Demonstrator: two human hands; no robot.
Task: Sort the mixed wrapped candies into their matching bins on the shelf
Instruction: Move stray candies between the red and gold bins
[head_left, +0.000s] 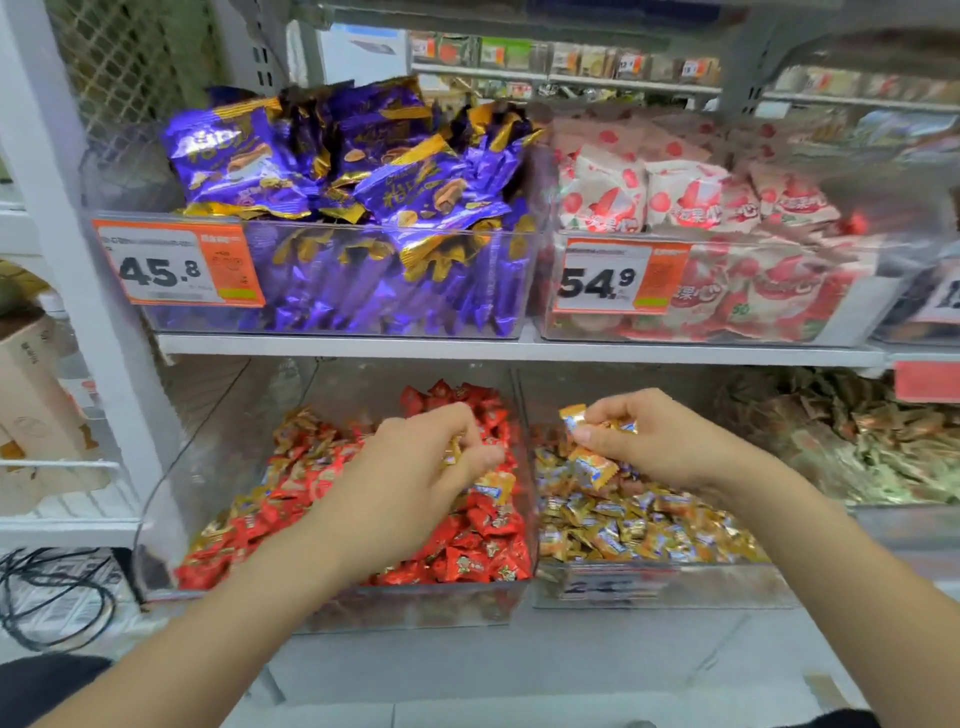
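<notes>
While held above the red candies (483, 551), a small gold candy (453, 450) pinched in the left hand (415, 467), fingers curled and clamped on it. Just below, lying on top of the red heap, a stray gold candy (493, 486) among the wrong kind. More gold ones mixed in toward the back left of the same heap. All of this inside a clear bin (415, 605) on the lower shelf. Right beside it, a second clear bin (649, 590) full of gold candies (649, 525). Above that bin, the right hand (660, 441), fingers bent and clamped on a bunch of gold candies (573, 417), one orange wrapper end sticking out past the thumb. Under the hand, a loose gold candy (592, 470), in the air or touching the fingers, hard to tell which. Farther right, a heap of green and gold candies (857, 441). Up on the shelf board (467, 347), two more clear bins: purple bags (322, 166) on the left with an orange price tag (176, 270) reading 45.8, white bags with red pictures (675, 197) on the right with a second tag (613, 283) reading 54.9. Off to the left, a brown box (31, 395) and, lower down, a looped black cable (52, 597).
</notes>
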